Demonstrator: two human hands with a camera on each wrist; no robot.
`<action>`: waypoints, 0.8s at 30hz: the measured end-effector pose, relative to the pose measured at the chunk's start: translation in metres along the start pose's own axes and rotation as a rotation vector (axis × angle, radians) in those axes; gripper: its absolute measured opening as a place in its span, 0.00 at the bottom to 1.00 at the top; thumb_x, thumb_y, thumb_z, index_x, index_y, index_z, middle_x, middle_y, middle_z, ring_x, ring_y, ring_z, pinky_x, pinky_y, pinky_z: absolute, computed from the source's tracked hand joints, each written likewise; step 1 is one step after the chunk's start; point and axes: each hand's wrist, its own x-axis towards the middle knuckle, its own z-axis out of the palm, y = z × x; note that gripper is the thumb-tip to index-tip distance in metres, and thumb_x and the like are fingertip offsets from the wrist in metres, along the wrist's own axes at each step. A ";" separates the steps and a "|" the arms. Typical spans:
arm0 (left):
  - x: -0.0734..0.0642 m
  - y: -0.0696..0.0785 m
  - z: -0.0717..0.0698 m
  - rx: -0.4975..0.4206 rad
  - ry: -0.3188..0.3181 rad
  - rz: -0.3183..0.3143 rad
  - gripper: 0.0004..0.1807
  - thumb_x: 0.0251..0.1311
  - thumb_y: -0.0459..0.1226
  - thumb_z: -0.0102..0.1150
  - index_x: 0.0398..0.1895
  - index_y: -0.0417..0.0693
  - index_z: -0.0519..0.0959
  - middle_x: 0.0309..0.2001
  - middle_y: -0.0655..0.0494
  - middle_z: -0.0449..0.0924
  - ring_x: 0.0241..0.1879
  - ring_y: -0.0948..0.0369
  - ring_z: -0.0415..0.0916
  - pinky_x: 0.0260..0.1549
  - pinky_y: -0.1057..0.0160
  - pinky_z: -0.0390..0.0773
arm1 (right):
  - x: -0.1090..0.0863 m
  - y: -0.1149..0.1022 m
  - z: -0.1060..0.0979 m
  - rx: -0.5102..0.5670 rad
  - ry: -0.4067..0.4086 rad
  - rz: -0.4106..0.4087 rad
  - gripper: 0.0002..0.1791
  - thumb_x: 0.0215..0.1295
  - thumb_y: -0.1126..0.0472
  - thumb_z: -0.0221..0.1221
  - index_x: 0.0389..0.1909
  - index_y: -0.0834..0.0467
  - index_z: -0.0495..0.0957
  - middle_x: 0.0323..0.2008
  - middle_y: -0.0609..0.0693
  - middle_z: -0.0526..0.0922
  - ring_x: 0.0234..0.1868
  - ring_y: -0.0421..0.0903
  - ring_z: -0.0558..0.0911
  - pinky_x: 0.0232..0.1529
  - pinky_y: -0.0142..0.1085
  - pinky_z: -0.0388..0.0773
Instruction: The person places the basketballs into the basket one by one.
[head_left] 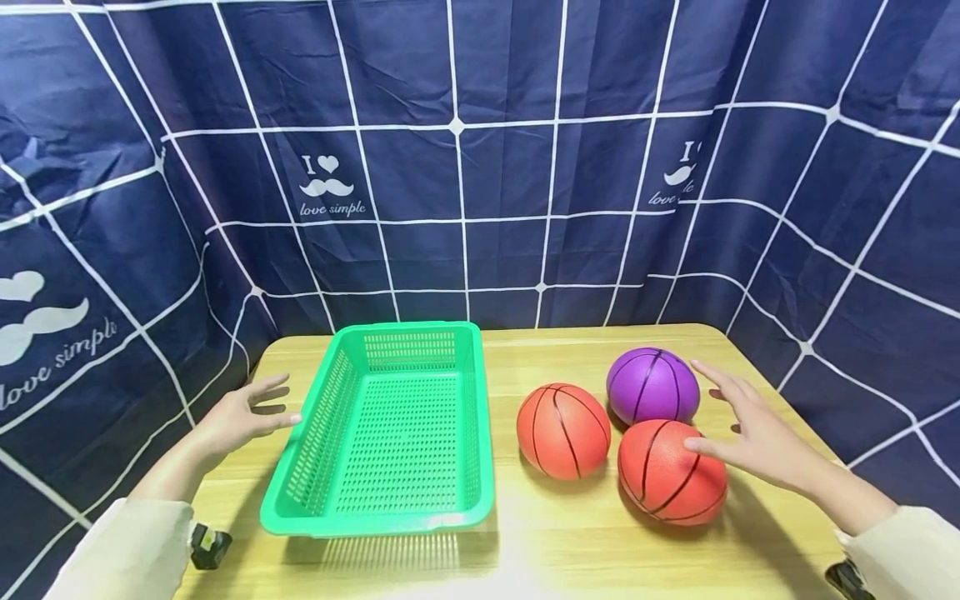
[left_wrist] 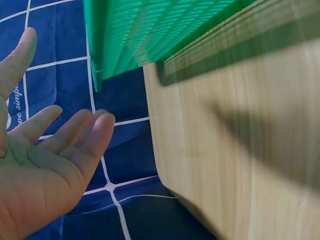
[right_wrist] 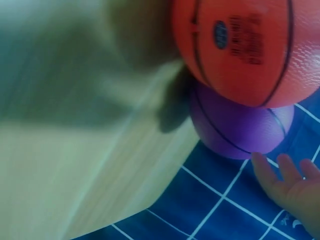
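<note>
On the left of the table stands a green plastic basket [head_left: 405,433] with slotted walls and nothing in it. My left hand [head_left: 243,419] is just outside its left rim, fingers spread and relaxed, holding nothing; the left wrist view shows the palm [left_wrist: 45,180] beside the basket wall. To the right sit an orange-red basketball [head_left: 564,432], a purple basketball [head_left: 652,387] behind, and a redder basketball [head_left: 672,472] nearest me. My right hand [head_left: 750,429] is spread at the right side of the red and purple balls, its thumb overlapping the red one in the head view.
The wooden table [head_left: 517,550] has rounded far corners. Dark blue curtains [head_left: 502,167] with white grid lines hang behind it and along both sides. Small black devices [head_left: 210,546] are strapped at the wrists, below pale sleeves [head_left: 123,550].
</note>
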 end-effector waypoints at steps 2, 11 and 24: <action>-0.002 -0.006 0.001 -0.033 -0.012 -0.003 0.45 0.59 0.43 0.64 0.71 0.31 0.53 0.64 0.28 0.61 0.59 0.37 0.65 0.47 0.49 0.77 | -0.005 0.004 0.003 0.004 -0.002 -0.007 0.58 0.42 0.58 0.76 0.74 0.50 0.53 0.63 0.63 0.61 0.54 0.45 0.69 0.33 0.44 0.78; -0.007 -0.027 0.011 -0.262 -0.078 0.026 0.39 0.62 0.34 0.60 0.69 0.23 0.51 0.63 0.25 0.59 0.47 0.67 0.76 0.49 0.60 0.77 | -0.021 0.016 0.015 0.088 -0.020 -0.010 0.55 0.40 0.62 0.76 0.72 0.53 0.58 0.61 0.50 0.62 0.53 0.26 0.65 0.32 0.37 0.78; -0.003 -0.035 0.019 -0.288 -0.069 0.053 0.35 0.63 0.35 0.59 0.67 0.25 0.57 0.63 0.27 0.61 0.49 0.74 0.71 0.48 0.69 0.74 | -0.035 0.027 0.028 0.226 -0.048 -0.052 0.51 0.40 0.69 0.75 0.69 0.59 0.61 0.59 0.38 0.65 0.52 0.25 0.67 0.29 0.35 0.81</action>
